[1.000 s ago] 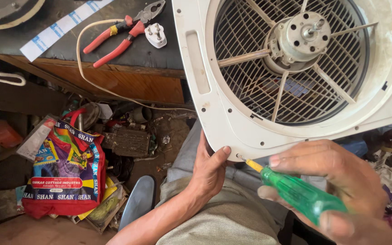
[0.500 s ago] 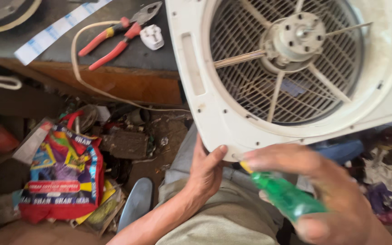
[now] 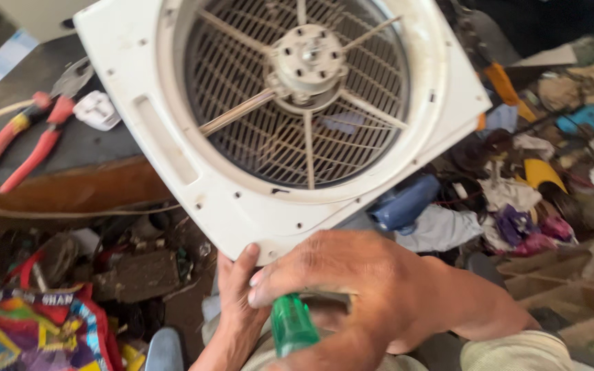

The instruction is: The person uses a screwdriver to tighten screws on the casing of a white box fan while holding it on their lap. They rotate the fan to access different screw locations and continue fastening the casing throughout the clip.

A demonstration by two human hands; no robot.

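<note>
We see the left hand (image 3: 238, 302) gripping the lower corner of a square white plastic fan housing (image 3: 242, 213) with a round metal grille, thumb lying on its front face. The housing leans tilted over the person's lap, its top near the dark desk (image 3: 97, 148). The right hand (image 3: 372, 295) is closed around a green transparent screwdriver handle (image 3: 291, 324), just below the housing. On the desk lie red-handled pliers (image 3: 29, 141) beside a white plug (image 3: 97, 110).
</note>
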